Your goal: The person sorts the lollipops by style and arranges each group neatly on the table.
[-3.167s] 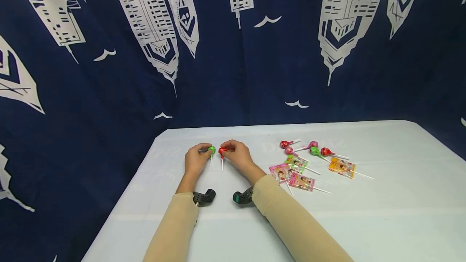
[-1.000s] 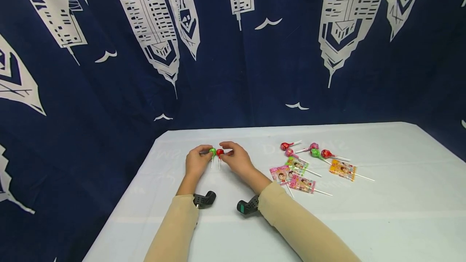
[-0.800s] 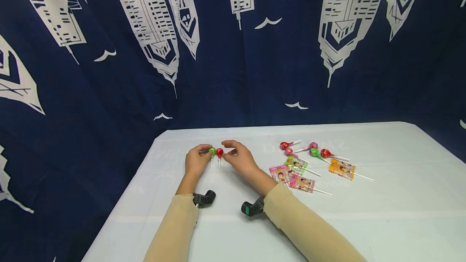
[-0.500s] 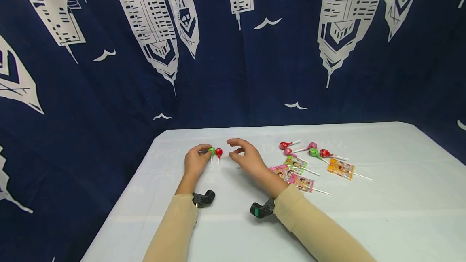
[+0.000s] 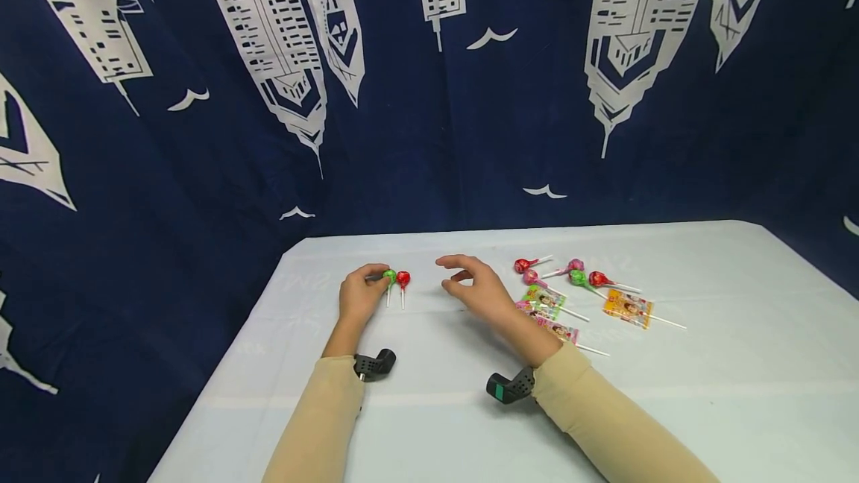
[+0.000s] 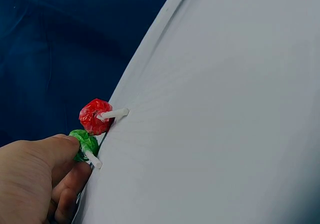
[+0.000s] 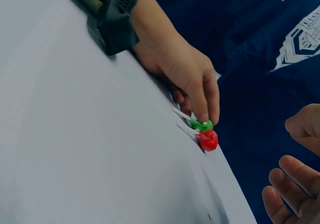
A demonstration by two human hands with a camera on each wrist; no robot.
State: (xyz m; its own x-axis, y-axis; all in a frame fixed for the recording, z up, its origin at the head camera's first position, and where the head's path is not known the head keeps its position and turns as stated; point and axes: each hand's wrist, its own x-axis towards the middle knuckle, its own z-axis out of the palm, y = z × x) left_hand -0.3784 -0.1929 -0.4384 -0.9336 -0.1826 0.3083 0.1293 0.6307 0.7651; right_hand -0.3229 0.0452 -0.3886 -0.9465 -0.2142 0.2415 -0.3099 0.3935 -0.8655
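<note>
My left hand (image 5: 360, 297) pinches the wrapped head of a green lollipop (image 6: 86, 143) between thumb and fingers, its white stick pointing toward me. Right beside it lies a red lollipop (image 5: 403, 279), its head against the green one in the left wrist view and its stick roughly parallel. My right hand (image 5: 479, 289) is over the table to the right of the pair, thumb and fingers apart and nothing between them. In the right wrist view the fingers of this hand (image 7: 295, 184) show at the right edge, away from both lollipops.
On the right of the white table (image 5: 429, 423) lie several ball lollipops, among them a red one (image 5: 599, 279) and a green one (image 5: 579, 279). Flat wrapped lollipops lie nearer, one orange (image 5: 628, 308) and one green (image 5: 545, 300). A dark blue printed curtain (image 5: 436, 170) hangs behind.
My right hand has let go of the red lollipop, which now lies closer to the green one, and has moved right toward the pile. The left hand stays on the green lollipop.
</note>
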